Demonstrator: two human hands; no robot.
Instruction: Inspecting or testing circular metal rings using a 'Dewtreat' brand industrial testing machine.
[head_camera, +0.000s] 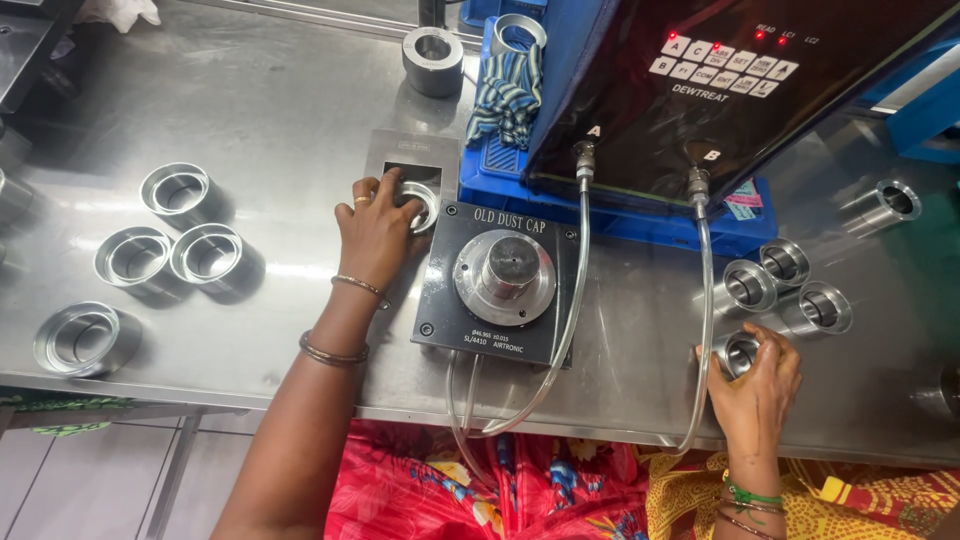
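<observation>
Now left hand (375, 232) on ring (424, 205), right hand (755, 385) on sleeve (738, 351)

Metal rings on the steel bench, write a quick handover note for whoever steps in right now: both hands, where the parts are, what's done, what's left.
Left hand: fingers on a metal ring seated in the small grey block beside the black gauge fixture.
Right hand: gripping a metal sleeve at the near edge of the right-hand group.
Right group: three more sleeves beside it, plus one lying apart further right.
Left group: four wide rings standing open end up.
Gauge fixture's centre plug is bare; two clear hoses run to the black readout unit.
Which pile is checked cannot be told.
</observation>
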